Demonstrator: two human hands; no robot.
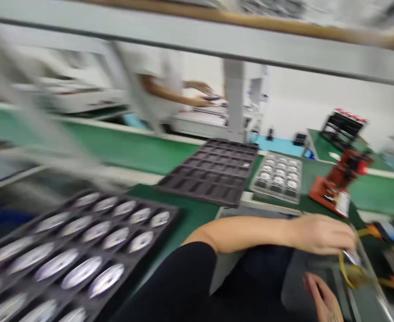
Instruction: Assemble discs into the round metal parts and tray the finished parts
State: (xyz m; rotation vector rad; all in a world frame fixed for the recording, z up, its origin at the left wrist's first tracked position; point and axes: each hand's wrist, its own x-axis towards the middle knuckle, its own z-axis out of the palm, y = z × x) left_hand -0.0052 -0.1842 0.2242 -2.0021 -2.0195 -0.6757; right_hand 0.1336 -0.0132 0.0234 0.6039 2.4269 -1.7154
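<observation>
Fingers (pixel 346 248) of the left hand (pixel 320 235), lower right of the head view, pinch a small metal piece (pixel 351 257) by yellow wire (pixel 346 270); keep that pinch steady. The right hand (pixel 324 299) lies loosely curled below, holding nothing visible.

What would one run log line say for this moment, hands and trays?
left hand: reaching right, small metal part at fingertips | right hand: resting low on grey fixture | disc tray: left | dark empty tray: ahead | view: blurred

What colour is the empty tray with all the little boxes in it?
The empty tray is dark, black or dark brown, shown in the head view.
</observation>
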